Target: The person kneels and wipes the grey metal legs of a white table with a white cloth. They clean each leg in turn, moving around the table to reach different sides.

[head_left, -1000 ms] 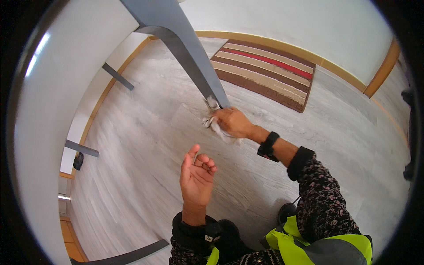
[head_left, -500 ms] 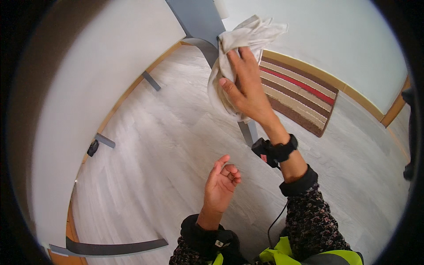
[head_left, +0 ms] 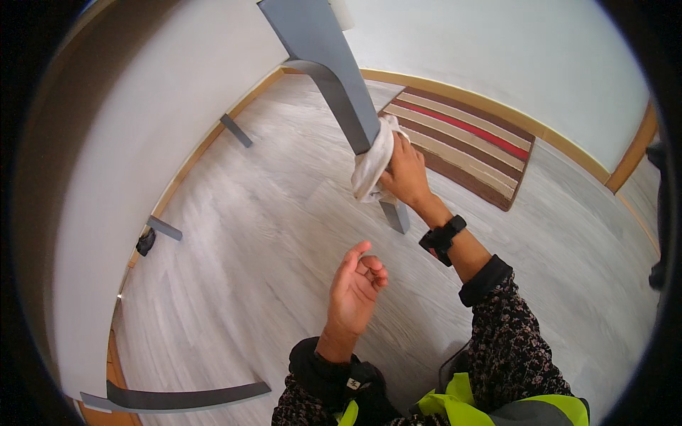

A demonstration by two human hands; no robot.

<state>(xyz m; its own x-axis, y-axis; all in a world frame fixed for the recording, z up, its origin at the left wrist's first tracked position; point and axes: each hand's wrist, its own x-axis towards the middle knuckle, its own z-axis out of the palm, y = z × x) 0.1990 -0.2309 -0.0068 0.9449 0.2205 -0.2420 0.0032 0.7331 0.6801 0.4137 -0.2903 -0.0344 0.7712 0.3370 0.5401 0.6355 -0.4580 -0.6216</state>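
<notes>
My right hand (head_left: 410, 176) is closed on a whitish cloth (head_left: 371, 169). The cloth is bunched around the lower part of a slanting grey leg (head_left: 334, 67); the leg's foot (head_left: 396, 216) shows below it. Some of my right fingers are hidden behind the cloth. My left hand (head_left: 353, 292) hovers above the floor, palm turned up, with its fingers loosely bent and apart. Nothing lies in it, and it touches nothing.
A striped brown, beige and red mat (head_left: 469, 145) lies beyond the leg, along the wall's wooden skirting (head_left: 568, 145). At left, short grey bars (head_left: 236, 130) stick out below a white upright surface (head_left: 121, 177). A long dark grey bar (head_left: 188, 400) is at lower left.
My right hand has slid the cloth down along the grey leg, uncovering more of its upper part. The cloth is bunched tighter. My left hand has barely moved.
</notes>
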